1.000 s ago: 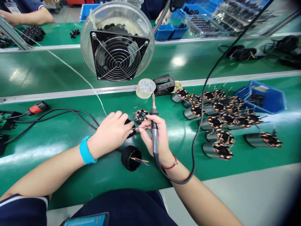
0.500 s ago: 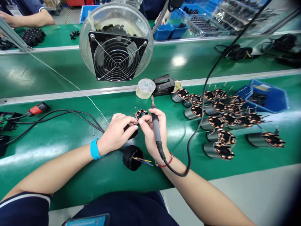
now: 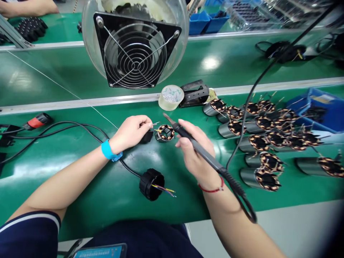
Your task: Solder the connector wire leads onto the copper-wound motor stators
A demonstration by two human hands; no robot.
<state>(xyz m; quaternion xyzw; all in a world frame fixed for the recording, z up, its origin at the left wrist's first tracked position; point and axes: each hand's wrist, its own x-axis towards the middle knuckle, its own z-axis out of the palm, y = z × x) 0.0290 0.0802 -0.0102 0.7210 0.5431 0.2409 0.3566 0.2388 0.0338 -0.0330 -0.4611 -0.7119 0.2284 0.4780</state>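
At the bottom edge hangs a blue badge (image 3: 100, 252). Above it, at lower centre, a black ribbed cap (image 3: 145, 183) lies on the green bench (image 3: 107, 200), coloured wires (image 3: 164, 189) poking from its open mouth, much as before.

The two hands, which met fingertip to fingertip half a second ago, are now apart. The right hand (image 3: 197, 150) has drawn off to the right, gripping a soldering iron (image 3: 200, 148); the iron, nearly upright earlier, now slants with its tip toward upper left. The left hand (image 3: 131, 132), left of centre, pinches thin wires (image 3: 155, 124) over a partly hidden black piece (image 3: 146, 138). Between the hands, at centre, sits a copper-wound core (image 3: 165, 133), now more fully exposed.

More wound cores (image 3: 259, 143) stand at right. Beyond centre are a tape roll (image 3: 171, 98) and, at top, a fan (image 3: 136, 66), larger in view than before.
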